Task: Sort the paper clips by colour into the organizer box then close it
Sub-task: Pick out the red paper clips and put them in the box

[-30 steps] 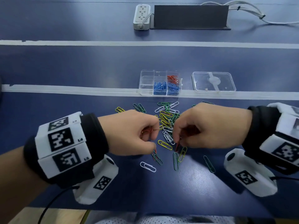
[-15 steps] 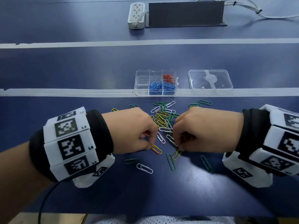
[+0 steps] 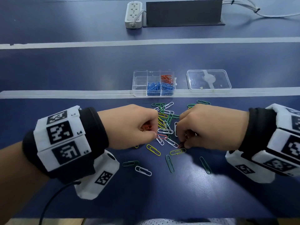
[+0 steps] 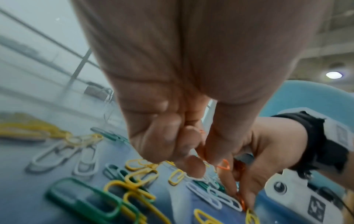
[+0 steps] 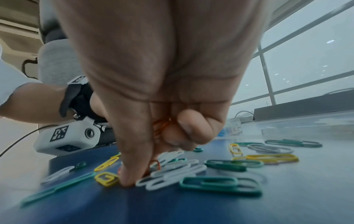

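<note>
left hand [image 3: 129, 125] centre-left of frame, fingers curled round red clips [image 3: 146, 127], right hand [image 3: 211, 125] centre-right pinching red clips [image 5: 161, 124], loose clip pile [image 3: 165, 124] between both hands, organizer box [image 3: 153, 83] above centre, blue and red inside, lid [image 3: 208, 79] beside it on the right

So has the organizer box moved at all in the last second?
No. The organizer box still sits with its front edge on the white tape line, with the same gap to the lid.

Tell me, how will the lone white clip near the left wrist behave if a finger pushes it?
The white clip lies flat on the smooth table, so it would probably slide, not roll. Thin wire: likely light, hard to pinch.
</note>
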Demonstrator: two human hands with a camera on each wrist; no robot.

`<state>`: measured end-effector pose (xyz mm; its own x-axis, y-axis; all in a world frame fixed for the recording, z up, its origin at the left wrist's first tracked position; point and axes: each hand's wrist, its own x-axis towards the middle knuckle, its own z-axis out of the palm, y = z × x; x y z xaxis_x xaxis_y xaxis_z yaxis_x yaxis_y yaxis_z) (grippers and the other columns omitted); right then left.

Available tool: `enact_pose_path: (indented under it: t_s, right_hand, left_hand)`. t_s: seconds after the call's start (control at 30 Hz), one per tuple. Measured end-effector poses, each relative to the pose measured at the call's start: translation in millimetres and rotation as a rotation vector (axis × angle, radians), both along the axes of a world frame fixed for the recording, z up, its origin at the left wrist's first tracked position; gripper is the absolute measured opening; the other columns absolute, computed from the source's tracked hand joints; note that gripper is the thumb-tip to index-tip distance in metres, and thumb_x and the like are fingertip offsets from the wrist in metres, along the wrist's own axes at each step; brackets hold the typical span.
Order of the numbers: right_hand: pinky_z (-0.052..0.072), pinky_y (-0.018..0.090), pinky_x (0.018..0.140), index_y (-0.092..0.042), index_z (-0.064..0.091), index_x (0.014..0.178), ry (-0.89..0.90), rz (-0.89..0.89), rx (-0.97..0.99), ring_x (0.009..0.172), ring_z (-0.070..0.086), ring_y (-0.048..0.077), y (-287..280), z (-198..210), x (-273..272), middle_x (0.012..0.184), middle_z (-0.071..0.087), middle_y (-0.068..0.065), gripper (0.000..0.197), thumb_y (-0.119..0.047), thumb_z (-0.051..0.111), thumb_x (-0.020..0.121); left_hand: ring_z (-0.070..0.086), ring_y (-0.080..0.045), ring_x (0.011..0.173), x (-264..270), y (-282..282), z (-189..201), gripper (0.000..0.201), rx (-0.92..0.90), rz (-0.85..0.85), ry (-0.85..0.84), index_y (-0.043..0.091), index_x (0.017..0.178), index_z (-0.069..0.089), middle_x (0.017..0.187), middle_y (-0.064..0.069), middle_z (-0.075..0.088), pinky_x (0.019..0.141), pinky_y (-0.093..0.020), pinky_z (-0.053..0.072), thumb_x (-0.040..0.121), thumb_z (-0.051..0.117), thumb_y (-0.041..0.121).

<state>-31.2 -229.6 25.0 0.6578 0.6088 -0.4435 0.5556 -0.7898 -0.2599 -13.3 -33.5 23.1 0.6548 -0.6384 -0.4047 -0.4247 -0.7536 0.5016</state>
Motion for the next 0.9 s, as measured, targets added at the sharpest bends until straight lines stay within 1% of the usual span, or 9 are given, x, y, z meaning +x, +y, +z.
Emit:
enact_pose_path:
  t_s: [0.13, 0.27, 0.33, 0.4, 0.47, 0.6, 0.67, 0.73, 0.9]
  right_hand:
    - [0.047, 0.027, 0.079, -0.028, 0.066, 0.085, 0.005, -0.032, 0.025, 0.078, 0.052, 0.009, -2.5, 2.8, -1.5, 0.085, 0.063, -0.010, 0.009, -0.033, 0.059, 0.081]
    - [0.044, 0.013, 0.064, -0.029, 0.065, 0.075, 0.063, -0.219, 0.141, 0.062, 0.056, 0.002, -3.7, 14.2, 7.3, 0.066, 0.062, -0.014, 0.003, -0.027, 0.064, 0.075]
    - [0.049, 0.016, 0.065, -0.025, 0.067, 0.074, 0.122, -0.344, 0.207, 0.058, 0.061, 0.004, -6.5, 17.1, 22.7, 0.066, 0.070, -0.009, 0.005, -0.020, 0.066, 0.074]
    - [0.055, 0.028, 0.069, -0.021, 0.070, 0.080, 0.163, -0.463, 0.279, 0.062, 0.066, 0.019, -9.1, 18.5, 41.3, 0.071, 0.074, 0.001, 0.012, -0.012, 0.064, 0.074]
    - [0.057, 0.027, 0.067, -0.015, 0.071, 0.084, 0.178, -0.602, 0.367, 0.060, 0.065, 0.020, -9.7, 21.5, 60.9, 0.069, 0.072, 0.005, 0.016, -0.004, 0.062, 0.076]
    - [0.057, 0.036, 0.086, -0.014, 0.073, 0.085, 0.098, -0.788, 0.423, 0.085, 0.071, 0.026, -1.2, 26.0, 96.9, 0.086, 0.074, 0.014, 0.016, -0.003, 0.064, 0.076]
    - [0.055, 0.041, 0.091, -0.016, 0.075, 0.084, 0.014, -0.802, 0.366, 0.093, 0.070, 0.027, 4.4, 24.2, 109.2, 0.092, 0.075, 0.013, 0.016, -0.009, 0.067, 0.072]
    - [0.056, 0.044, 0.088, -0.015, 0.076, 0.080, -0.011, -0.828, 0.324, 0.091, 0.071, 0.026, 10.2, 22.7, 117.0, 0.088, 0.076, 0.011, 0.016, -0.010, 0.069, 0.067]
    - [0.058, 0.038, 0.084, -0.007, 0.075, 0.090, 0.038, -0.908, 0.347, 0.077, 0.073, 0.018, 16.9, 26.8, 124.1, 0.081, 0.075, 0.010, 0.021, -0.008, 0.071, 0.069]
  left_hand:
    - [0.047, -0.003, 0.052, 6.0, 3.2, -2.8, 0.012, -0.134, 0.106, 0.132, 0.026, 0.073, 0.056, 0.058, 0.010, 0.057, 0.054, -0.020, 0.043, 0.079, 0.061, 0.018]
    - [0.043, -0.010, 0.050, 21.6, -0.5, -3.2, 0.015, -0.296, 0.227, 0.276, 0.025, 0.083, 0.062, 0.061, 0.005, 0.052, 0.048, -0.017, 0.040, 0.076, 0.052, 0.016]
    - [0.045, -0.010, 0.044, 34.9, -5.4, -1.1, 0.019, -0.291, 0.279, 0.241, 0.025, 0.079, 0.063, 0.054, 0.005, 0.050, 0.046, -0.017, 0.042, 0.081, 0.050, 0.011]
    - [0.048, -0.012, 0.042, 50.1, -12.1, 3.7, 0.021, -0.284, 0.318, 0.184, 0.024, 0.075, 0.063, 0.051, 0.003, 0.051, 0.046, -0.016, 0.044, 0.081, 0.050, 0.009]
    - [0.051, -0.012, 0.041, 66.9, -20.8, 8.6, 0.024, -0.272, 0.345, 0.083, 0.023, 0.072, 0.062, 0.052, 0.001, 0.053, 0.046, -0.013, 0.043, 0.082, 0.048, 0.006]
    - [0.050, 0.003, 0.033, 95.6, -42.2, 16.5, 0.027, -0.164, 0.367, -0.160, 0.026, 0.075, 0.065, 0.049, 0.008, 0.055, 0.048, -0.009, 0.043, 0.081, 0.045, 0.007]
    - [0.056, 0.001, 0.041, 105.3, -52.5, 19.1, 0.029, -0.111, 0.372, -0.201, 0.025, 0.080, 0.068, 0.057, 0.006, 0.059, 0.060, -0.017, 0.051, 0.080, 0.044, 0.007]
    - [0.065, -0.013, 0.059, 110.4, -60.1, 20.6, 0.027, -0.056, 0.373, -0.208, 0.023, 0.079, 0.068, 0.064, 0.001, 0.062, 0.071, -0.029, 0.055, 0.080, 0.048, 0.005]
    - [0.068, -0.020, 0.078, 111.5, -66.1, 25.2, 0.018, 0.019, 0.374, -0.196, 0.017, 0.083, 0.071, 0.079, -0.004, 0.072, 0.073, -0.029, 0.053, 0.079, 0.056, 0.009]
